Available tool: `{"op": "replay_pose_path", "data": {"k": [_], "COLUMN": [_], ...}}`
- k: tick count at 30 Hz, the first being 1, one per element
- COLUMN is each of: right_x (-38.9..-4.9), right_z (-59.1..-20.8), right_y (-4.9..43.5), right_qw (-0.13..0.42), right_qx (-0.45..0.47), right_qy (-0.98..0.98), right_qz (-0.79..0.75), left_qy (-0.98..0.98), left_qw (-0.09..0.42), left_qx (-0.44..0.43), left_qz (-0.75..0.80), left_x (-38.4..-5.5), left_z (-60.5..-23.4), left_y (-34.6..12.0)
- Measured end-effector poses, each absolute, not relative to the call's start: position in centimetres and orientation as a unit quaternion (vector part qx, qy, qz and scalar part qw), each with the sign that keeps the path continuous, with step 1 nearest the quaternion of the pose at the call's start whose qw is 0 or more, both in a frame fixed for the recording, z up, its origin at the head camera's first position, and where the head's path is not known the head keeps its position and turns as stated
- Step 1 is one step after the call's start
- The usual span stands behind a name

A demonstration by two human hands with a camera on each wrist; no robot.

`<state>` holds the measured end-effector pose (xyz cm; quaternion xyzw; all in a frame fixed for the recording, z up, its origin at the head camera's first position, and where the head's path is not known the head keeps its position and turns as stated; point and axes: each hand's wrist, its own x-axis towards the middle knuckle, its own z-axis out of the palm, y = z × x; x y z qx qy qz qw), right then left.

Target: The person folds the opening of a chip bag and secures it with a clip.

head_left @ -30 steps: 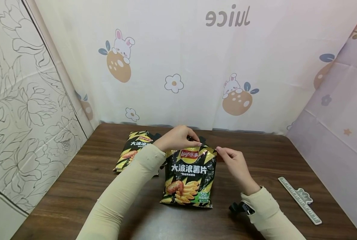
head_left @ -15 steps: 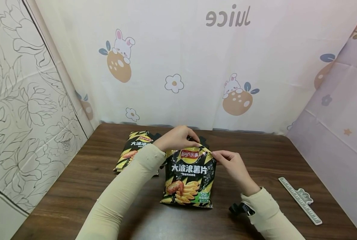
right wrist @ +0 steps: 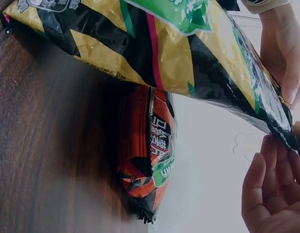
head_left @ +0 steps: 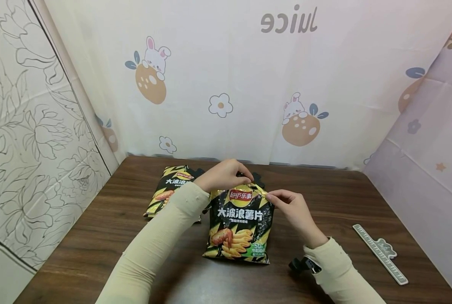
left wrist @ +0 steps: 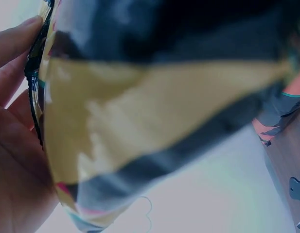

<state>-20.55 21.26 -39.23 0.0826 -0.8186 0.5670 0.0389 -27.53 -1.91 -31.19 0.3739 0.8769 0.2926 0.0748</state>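
A black and yellow Lay's potato chip bag point(head_left: 241, 228) stands on the wooden table, its printed front towards me. My left hand point(head_left: 227, 175) reaches over from the left and pinches its top edge near the middle. At the top right corner, the thumb and fingers of my right hand point(head_left: 296, 211) pinch the same edge, close to the left hand. Between the two hands the edge looks bent. In the left wrist view the bag point(left wrist: 140, 116) fills most of the picture, beside the left hand point(left wrist: 18, 131). Both hands meet the bag's top in the right wrist view.
A second black and yellow chip bag point(head_left: 165, 192) lies to the left, partly hidden by the left arm. An orange and black bag point(right wrist: 145, 150) sits behind the front one. A pale green ruler-like strip point(head_left: 379, 253) with a cloud-shaped part lies at the right.
My right hand has shifted a little left and down along the bag's top edge, bringing the corner in towards the left hand. The left hand has barely moved.
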Motion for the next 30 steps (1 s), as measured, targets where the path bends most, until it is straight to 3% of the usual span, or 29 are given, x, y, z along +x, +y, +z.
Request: {"op": "replay_pose_path", "data": {"k": [30], "right_x": [-20.48], "right_z": [-39.45], "right_y": [20.83], "right_qw": [0.064], "right_qx": [0.077], "right_qy": [-0.82], "right_qz": [0.564], "left_qy": [0.887], "left_qw": [0.047], "left_qx": [0.359], "left_qz": [0.288], "left_x": [-26.97], "left_z": [-31.46], "left_y": [-2.29]}}
